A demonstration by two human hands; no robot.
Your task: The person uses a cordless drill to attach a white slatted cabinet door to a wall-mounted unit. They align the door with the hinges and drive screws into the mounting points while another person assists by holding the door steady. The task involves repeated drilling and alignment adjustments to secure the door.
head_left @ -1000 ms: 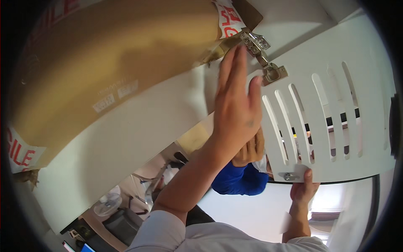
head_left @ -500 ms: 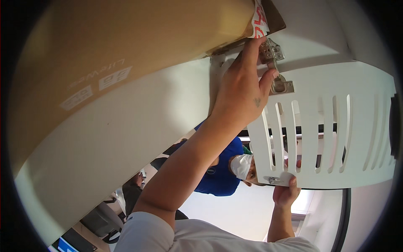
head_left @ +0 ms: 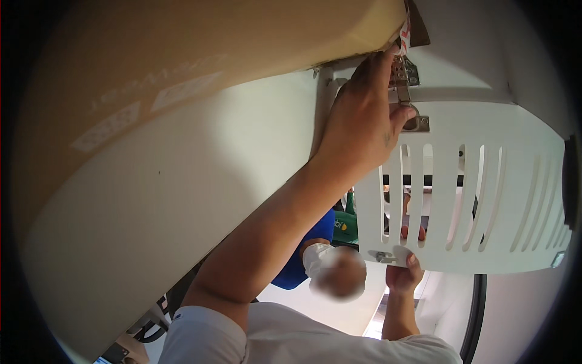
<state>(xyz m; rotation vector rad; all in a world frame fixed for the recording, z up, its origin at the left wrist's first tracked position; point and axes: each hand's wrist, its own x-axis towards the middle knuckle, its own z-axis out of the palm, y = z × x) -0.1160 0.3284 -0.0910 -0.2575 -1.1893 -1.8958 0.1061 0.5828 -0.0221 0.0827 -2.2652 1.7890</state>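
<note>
We have a large cardboard box (head_left: 291, 42) across the upper left, with a plain white board (head_left: 157, 206) just below it in view. To the right is the white slotted door (head_left: 473, 124), and a co-worker in a blue top (head_left: 286, 278) shows low to its left. Our left hand (head_left: 367, 115), blurred and lifted a second ago, now reaches along the metal hinge (head_left: 404, 92) at the door's upper left: thumb at the cup end, fingers stretched toward the upper plate. We cannot tell whether it grips. Our right hand (head_left: 403, 276) stays clasped on the door's lower edge, fingertips showing through the slots, so we seem to steady hinge and edge together. Near its thumb sits a small metal fitting (head_left: 385, 258).
</note>
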